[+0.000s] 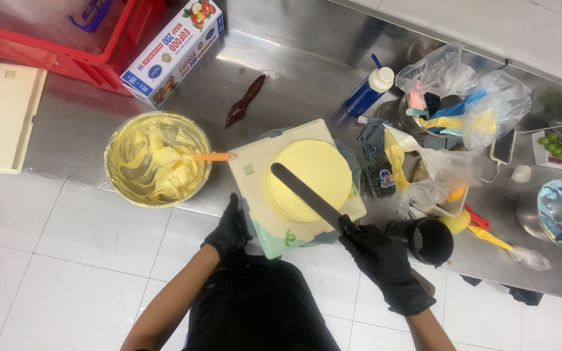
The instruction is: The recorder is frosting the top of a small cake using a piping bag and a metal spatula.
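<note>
A round cake (310, 179) coated in pale yellow cream sits on a cream square board (255, 166) atop a turntable at the steel counter's front edge. My right hand (385, 263), in a black glove, grips the handle of a long flat palette knife (304, 194) whose blade lies across the cake's top. My left hand (229, 229), also black-gloved, rests against the board's front left edge. To the left stands a metal bowl (157, 158) of yellow cream with an orange-handled spatula (206, 156) in it.
Red crates (66, 39) and a cling-wrap box (173, 52) lie at the back left, a cream board (1, 117) at far left. Piping bags and plastic bags (453, 104), a blue bottle (369, 91), a black cup (427, 240) and a bowl of blue cream (561, 208) crowd the right.
</note>
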